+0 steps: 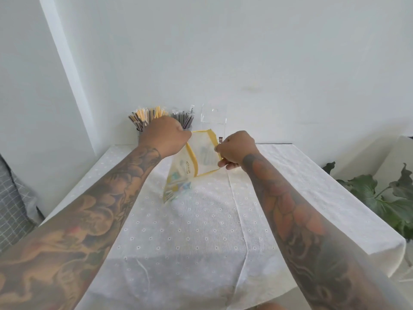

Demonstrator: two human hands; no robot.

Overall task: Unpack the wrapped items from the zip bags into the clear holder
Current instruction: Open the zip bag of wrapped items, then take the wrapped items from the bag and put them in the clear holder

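A yellow-edged zip bag (pixel 202 153) of translucent mesh hangs in the air over the far middle of the table (pixel 290 175), held up between both hands. The left hand (pixel 164 137) is curled around its upper left corner, and the right hand (pixel 237 151) pinches the right edge between thumb and fingers. Blurred pale shapes show through the mesh, but what they are cannot be told. A second yellow-edged bag (pixel 176 182) hangs or leans just below and left of the first, its lower corner down at the cloth, with small green, white and yellow wrapped items (pixel 178 186) showing inside it. Behind the left hand, at the far edge by the wall, a cup (pixel 140 133) is packed with yellow and dark wrapped sticks (pixel 143 118) that fan upward. Right of it stands the clear holder (pixel 213 118), nearly invisible against the wall, and its contents cannot be made out. The near half of the white flower-dotted tablecloth (pixel 190 242) lies bare between the forearms. A green plant (pixel 384 198) stands off the table's right side, and grey checked fabric (pixel 13 204) sits at the left.
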